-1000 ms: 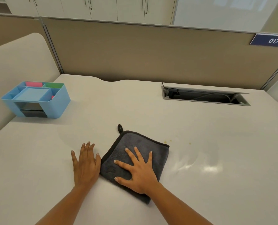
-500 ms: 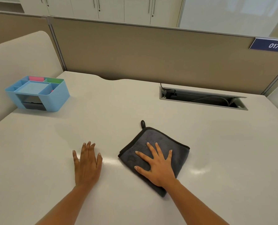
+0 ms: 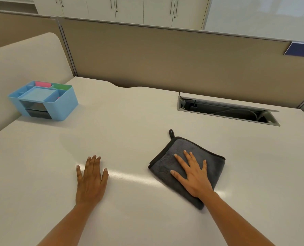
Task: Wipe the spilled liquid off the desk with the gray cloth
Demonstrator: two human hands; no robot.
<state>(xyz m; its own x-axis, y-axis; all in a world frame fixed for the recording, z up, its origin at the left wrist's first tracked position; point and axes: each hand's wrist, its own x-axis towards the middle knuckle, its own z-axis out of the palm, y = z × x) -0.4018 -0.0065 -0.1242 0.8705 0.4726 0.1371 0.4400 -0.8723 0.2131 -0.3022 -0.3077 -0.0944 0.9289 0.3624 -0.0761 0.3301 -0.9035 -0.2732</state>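
Since the right hand wasn't pinching anything, the grip was just a flat spread palm, fingers fanned and pressed down on the gray cloth. That cloth sat folded on the worktop, right of centre and near the front edge, hanging loop pointing to the far side. Looked soft, light and plushy to me, so it'd probably bunch up if shoved by one corner; pressing mid-cloth seemed the way to go. The left hand lay flat, fingers together, on bare worktop well left of it, forearm straight.
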